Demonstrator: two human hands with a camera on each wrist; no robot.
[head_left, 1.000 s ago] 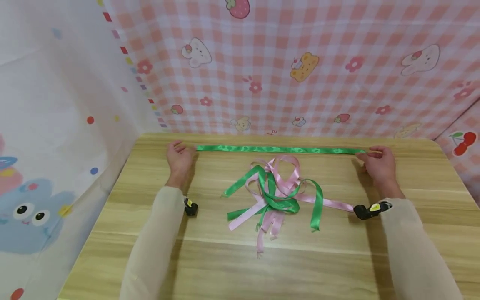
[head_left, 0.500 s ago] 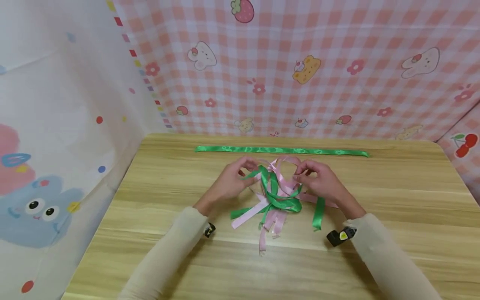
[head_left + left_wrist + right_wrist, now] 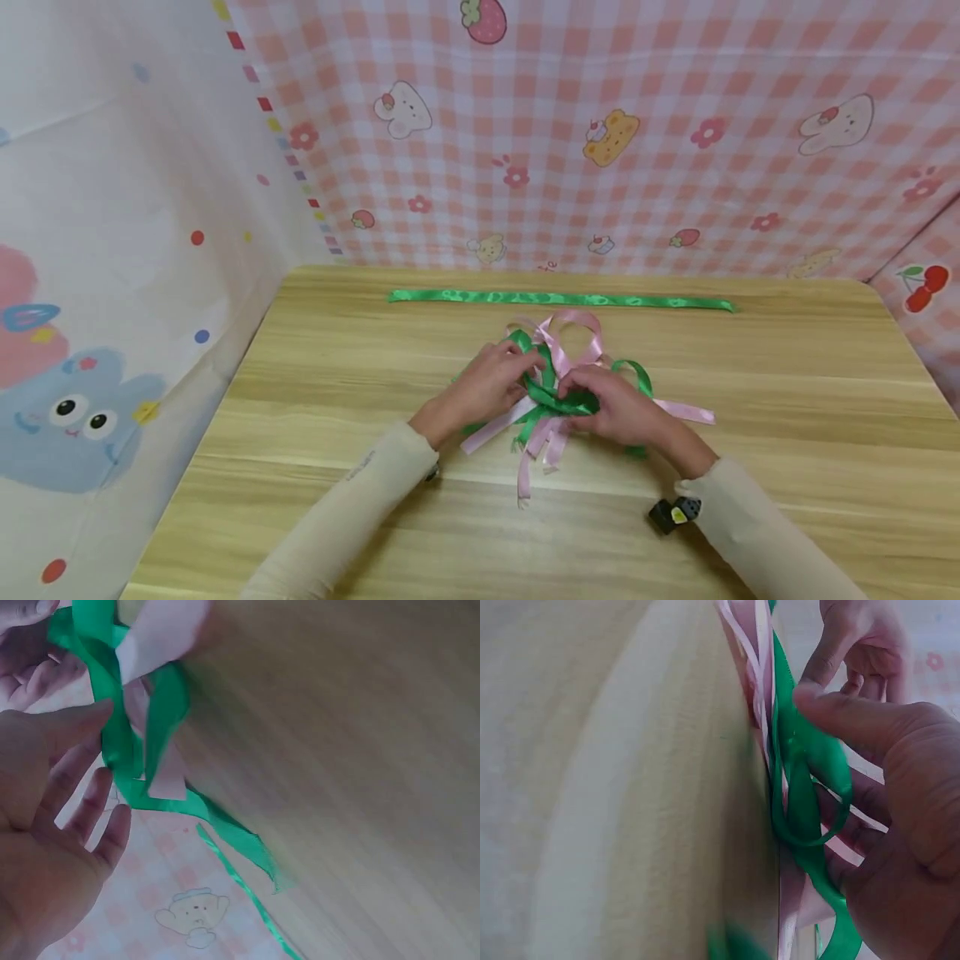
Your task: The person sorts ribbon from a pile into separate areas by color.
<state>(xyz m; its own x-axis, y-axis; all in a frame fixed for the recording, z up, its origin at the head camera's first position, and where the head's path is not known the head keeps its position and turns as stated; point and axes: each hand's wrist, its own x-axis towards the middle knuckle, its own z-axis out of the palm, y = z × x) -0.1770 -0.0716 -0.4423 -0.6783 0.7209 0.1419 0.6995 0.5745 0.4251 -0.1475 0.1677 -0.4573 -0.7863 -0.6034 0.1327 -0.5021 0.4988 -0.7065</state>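
Both hands are right in the ribbon tangle (image 3: 553, 403)!
Left hand (image 3: 483, 385) pinches green ribbon (image 3: 114, 739) there, right hand (image 3: 621, 406) curls thumb and fingers round a green loop; satiny pink ribbon (image 3: 576, 317) crowds it, frayed ends nearer the person. Beyond the tangle, a glossy green strip (image 3: 558, 298) lies straight, then checked cloth (image 3: 465, 167); beneath, streaky wood-grain table (image 3: 570, 542).

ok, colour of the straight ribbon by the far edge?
The straight ribbon is glossy green, clearest in the head view.

Fingers (image 3: 579, 377) partly hide the tangled green ribbon (image 3: 552, 399).
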